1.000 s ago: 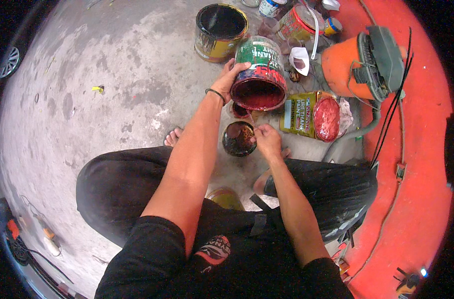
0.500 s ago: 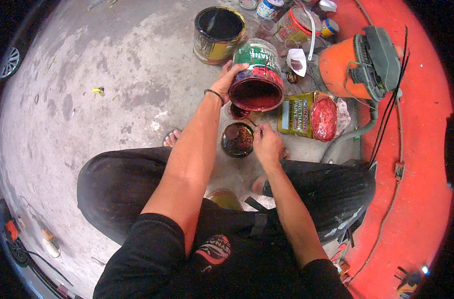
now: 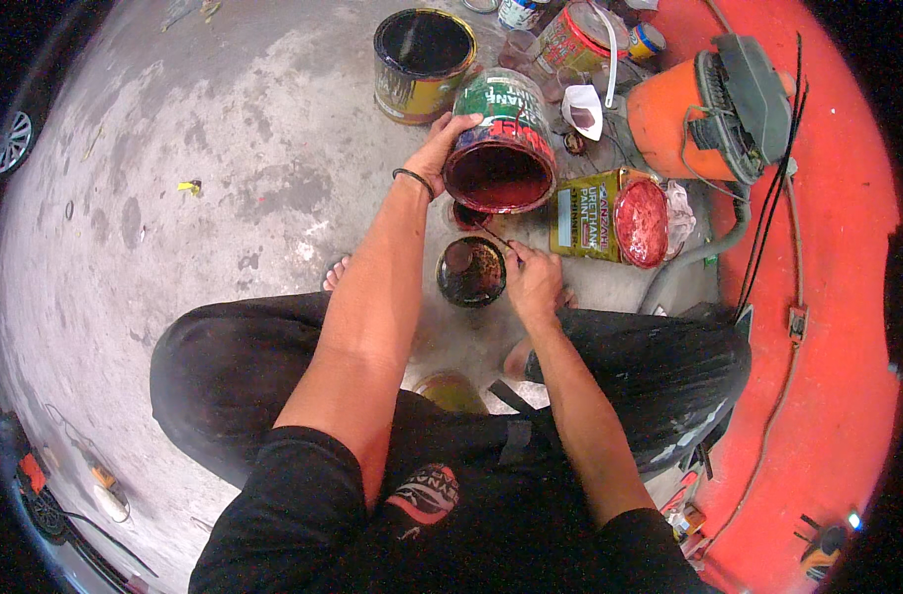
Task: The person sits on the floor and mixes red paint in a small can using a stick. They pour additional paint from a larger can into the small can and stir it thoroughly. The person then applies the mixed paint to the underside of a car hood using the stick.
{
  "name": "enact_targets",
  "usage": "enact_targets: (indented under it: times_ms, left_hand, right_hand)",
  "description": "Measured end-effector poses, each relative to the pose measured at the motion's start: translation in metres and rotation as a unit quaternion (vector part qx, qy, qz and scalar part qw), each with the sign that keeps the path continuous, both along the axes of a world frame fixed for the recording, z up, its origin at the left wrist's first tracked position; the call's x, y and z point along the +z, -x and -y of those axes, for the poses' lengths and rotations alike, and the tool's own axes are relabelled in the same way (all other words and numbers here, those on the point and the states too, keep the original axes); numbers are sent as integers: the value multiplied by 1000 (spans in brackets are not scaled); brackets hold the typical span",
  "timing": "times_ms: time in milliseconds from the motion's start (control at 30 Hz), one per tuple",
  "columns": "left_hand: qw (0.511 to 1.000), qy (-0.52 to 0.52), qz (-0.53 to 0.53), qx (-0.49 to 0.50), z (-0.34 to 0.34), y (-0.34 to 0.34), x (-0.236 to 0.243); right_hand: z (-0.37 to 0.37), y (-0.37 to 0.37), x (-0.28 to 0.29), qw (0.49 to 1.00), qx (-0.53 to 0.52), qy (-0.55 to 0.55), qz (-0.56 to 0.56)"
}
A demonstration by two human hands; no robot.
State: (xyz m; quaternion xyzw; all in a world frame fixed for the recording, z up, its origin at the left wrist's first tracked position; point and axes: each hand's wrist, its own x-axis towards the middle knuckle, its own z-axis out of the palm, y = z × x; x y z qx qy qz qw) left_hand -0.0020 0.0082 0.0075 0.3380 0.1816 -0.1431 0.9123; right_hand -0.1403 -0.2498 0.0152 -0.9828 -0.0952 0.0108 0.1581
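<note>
My left hand grips a green-labelled paint can, tilted with its mouth toward me and dark red paint inside. Below its rim is a small container of red paint, partly hidden. My right hand is closed on a thin stick that reaches into that container. Just left of that hand a round dark lid or dish, blotched brown and black, rests on the concrete. To the right lies a gold rectangular tin with a red-smeared oval lid against it.
A large yellow can with a black top stands behind. An orange bucket-like machine with hose and cables is right, beside red flooring. Several cups and cans, including a red pail, crowd the back. A car wheel is far left.
The tilted can and my left hand appear slightly higher and left, along with much of the surroundings. My right hand stays beside the dark lid; more of its stick shows.
</note>
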Motion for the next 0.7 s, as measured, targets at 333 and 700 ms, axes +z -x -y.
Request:
enact_targets:
  times_ms: [333,700]
  left_hand:
    - [998,61,-17,-22,-6,-11,-3]
    - [997,72,-30,-24,0,-7,3]
  right_hand:
    - [-3,0,31,998,-15,-6,-57]
    - [10,12,63,966,-145,-195,-84]
